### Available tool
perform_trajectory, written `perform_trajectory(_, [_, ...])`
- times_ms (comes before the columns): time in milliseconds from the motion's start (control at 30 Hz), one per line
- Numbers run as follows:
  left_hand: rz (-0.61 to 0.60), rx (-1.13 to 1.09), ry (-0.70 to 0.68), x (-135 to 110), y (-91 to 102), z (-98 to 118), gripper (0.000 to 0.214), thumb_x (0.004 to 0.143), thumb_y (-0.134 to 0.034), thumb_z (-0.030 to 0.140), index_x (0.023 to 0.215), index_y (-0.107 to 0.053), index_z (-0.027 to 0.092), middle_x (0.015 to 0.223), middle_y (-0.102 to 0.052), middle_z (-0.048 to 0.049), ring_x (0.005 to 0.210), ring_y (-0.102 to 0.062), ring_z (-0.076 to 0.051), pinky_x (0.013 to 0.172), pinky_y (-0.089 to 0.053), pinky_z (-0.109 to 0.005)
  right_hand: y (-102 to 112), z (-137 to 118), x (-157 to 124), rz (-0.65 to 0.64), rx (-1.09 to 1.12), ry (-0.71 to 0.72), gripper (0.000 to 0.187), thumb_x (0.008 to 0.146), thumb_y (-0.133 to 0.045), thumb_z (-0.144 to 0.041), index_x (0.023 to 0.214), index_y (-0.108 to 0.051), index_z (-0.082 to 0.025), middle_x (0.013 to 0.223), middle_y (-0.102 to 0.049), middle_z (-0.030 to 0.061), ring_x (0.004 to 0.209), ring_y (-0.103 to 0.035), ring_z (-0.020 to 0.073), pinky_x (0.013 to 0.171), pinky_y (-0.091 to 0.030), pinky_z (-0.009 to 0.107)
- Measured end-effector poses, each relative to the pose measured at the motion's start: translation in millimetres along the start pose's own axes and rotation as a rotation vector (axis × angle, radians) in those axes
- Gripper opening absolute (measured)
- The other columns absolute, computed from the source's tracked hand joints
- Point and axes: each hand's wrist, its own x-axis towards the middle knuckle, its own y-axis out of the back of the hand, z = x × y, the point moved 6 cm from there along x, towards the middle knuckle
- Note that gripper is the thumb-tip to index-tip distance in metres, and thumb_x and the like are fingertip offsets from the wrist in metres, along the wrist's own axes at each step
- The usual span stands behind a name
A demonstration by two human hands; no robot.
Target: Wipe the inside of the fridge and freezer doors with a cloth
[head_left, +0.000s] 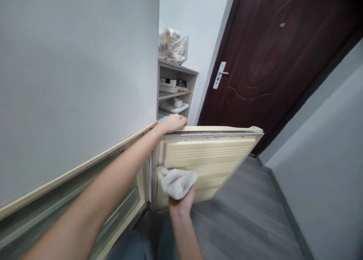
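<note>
Cloth (176, 182) sits bunched in the right hand (181, 206), a soft grey-white wad clenched in the fist and pressed against the inside of the fridge door (204, 158). The left hand (172, 123) grips the door's top edge (212, 129), its fingers curled over the rim, with the arm reaching in from the lower left of my feed. The door stands swung open above the grey floor (246, 199), right in front of the person. I'd judge it a stiff, fairly light panel that would swing easily, so the best hold is along that top edge, away from the hinge side, which seems to be at the lower left, though I can't confirm it from here. Its cream plastic liner (198, 154) is ribbed and looks hard and slick, likely to crack rather than bend if forced. A seal (204, 134) runs beneath the top edge, flecked with dark marks. Beside the left arm rises a large pale grey panel (76, 82) edged with a cream strip (79, 169). Farther out I can see a grey shelf unit (177, 89) holding a white cup (177, 103) and a plate (173, 108), with a clear plastic bag (172, 44) on top. Past that stands a dark reddish-brown entry door (269, 55) with a metal handle (219, 75).
</note>
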Motion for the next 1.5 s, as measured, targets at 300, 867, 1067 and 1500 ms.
perform_trajectory(300, [0.846, -0.311, -0.330, -129, 26.5, 17, 0.024, 0.091, -0.050, 0.025, 0.097, -0.073, 0.023, 0.095, -0.082, -0.0015, 0.083, -0.073, -0.013, 0.081, -0.056, -0.026, 21, -241, -16, 0.253, -0.335, 1.128, 0.040, 0.093, -0.051, -0.042, 0.120, -0.062, -0.014, 0.117, -0.067, 0.0149, 0.109, -0.061, 0.0284, 0.100, -0.047, 0.048])
perform_trajectory(867, [0.865, -0.034, -0.300, -133, 4.5, -1, 0.026, 0.091, -0.050, 0.025, 0.099, -0.074, 0.021, 0.103, -0.082, -0.0063, 0.099, -0.074, -0.019, 0.092, -0.058, -0.034, 6, -252, 48, 0.085, -1.145, 1.125, 0.032, 0.101, -0.046, -0.044, 0.107, -0.063, -0.018, 0.108, -0.070, 0.0067, 0.106, -0.059, 0.0237, 0.094, -0.036, 0.038])
perform_trajectory(1067, [0.673, 0.270, -0.247, -89, -13.5, -5, 0.041, 0.093, -0.045, 0.036, 0.117, -0.072, 0.018, 0.127, -0.076, -0.0130, 0.119, -0.070, -0.030, 0.106, -0.055, -0.052, 96, -257, 104, 0.247, -1.191, 0.995, 0.028, 0.098, -0.045, -0.037, 0.099, -0.065, -0.017, 0.102, -0.070, 0.0126, 0.101, -0.059, 0.0278, 0.091, -0.038, 0.039])
perform_trajectory(1500, [0.705, 0.319, -0.285, -99, -13.1, -3, 0.040, 0.092, -0.046, 0.040, 0.113, -0.075, 0.021, 0.116, -0.080, -0.0081, 0.113, -0.074, -0.028, 0.104, -0.058, -0.050, 330, -278, 166, 0.771, -0.787, 0.931, 0.034, 0.082, -0.039, -0.044, 0.084, -0.059, -0.017, 0.090, -0.065, 0.0179, 0.088, -0.056, 0.0283, 0.085, -0.041, 0.043])
